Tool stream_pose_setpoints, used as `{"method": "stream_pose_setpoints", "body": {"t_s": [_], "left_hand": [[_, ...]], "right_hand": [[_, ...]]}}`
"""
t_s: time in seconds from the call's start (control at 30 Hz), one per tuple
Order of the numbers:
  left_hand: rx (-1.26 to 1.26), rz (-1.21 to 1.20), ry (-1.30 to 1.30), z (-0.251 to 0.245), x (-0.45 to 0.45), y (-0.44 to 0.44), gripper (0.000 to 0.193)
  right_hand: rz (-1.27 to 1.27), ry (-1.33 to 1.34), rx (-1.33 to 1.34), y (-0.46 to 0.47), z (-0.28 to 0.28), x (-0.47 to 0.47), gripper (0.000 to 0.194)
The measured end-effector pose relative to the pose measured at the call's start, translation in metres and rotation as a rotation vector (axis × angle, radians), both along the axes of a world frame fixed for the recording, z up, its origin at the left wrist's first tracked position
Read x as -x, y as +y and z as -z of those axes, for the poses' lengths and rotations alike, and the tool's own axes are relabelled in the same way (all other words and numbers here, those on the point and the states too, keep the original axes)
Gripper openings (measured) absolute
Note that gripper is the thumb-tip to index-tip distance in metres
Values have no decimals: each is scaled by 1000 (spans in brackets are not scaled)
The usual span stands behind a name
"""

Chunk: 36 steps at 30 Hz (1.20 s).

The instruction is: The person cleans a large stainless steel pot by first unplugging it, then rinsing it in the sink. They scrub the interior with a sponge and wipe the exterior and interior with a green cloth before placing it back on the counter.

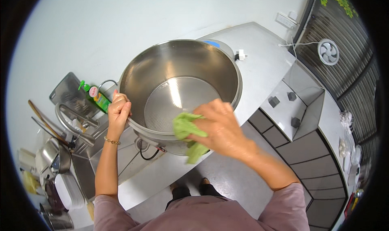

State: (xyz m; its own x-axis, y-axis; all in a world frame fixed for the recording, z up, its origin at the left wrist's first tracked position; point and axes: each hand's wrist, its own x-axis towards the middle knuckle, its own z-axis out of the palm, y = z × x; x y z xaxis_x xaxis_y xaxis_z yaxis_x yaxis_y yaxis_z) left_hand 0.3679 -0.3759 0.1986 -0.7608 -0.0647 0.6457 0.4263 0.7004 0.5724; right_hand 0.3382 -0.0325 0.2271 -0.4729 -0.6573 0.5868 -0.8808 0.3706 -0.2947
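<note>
A large round stainless steel pot (188,64) stands on the white counter, its open top tilted toward me. Its inside is bare metal, with a textured round bottom. My left hand (119,109) grips the pot at its left rim. In my right hand (217,129) is a bunched green cloth (188,129), held over the pot's near rim and partly hanging down its outside. The right hand and cloth are slightly blurred. Both hands look wet. Below the near rim, a black cable loop (149,156) shows beside the pot's outer side.
Left of the pot stand a green pump bottle (97,96), a grey cutting board (71,91) and a faucet (76,129) over the sink (83,173). White trays (69,191) are stacked further left. A white plug (242,55) lies on the counter (261,70). A fan (328,51) is at right.
</note>
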Motion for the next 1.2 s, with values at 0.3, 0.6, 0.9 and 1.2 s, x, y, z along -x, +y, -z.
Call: {"method": "stream_pose_setpoints", "body": {"t_s": [0.3,0.6,0.9,1.2], "left_hand": [[332,2,-527,-86,-26,89,38],[670,-103,-76,-43,-26,206,47],[644,-46,7,-28,-26,195,52],[649,-90,40,-32,-25,196,54]], "right_hand": [[516,-439,595,64,0,55,33],[326,-155,701,13,60,-6,20],[389,-467,435,42,0,149,34],[-124,-322,-257,-49,-43,306,28]]}}
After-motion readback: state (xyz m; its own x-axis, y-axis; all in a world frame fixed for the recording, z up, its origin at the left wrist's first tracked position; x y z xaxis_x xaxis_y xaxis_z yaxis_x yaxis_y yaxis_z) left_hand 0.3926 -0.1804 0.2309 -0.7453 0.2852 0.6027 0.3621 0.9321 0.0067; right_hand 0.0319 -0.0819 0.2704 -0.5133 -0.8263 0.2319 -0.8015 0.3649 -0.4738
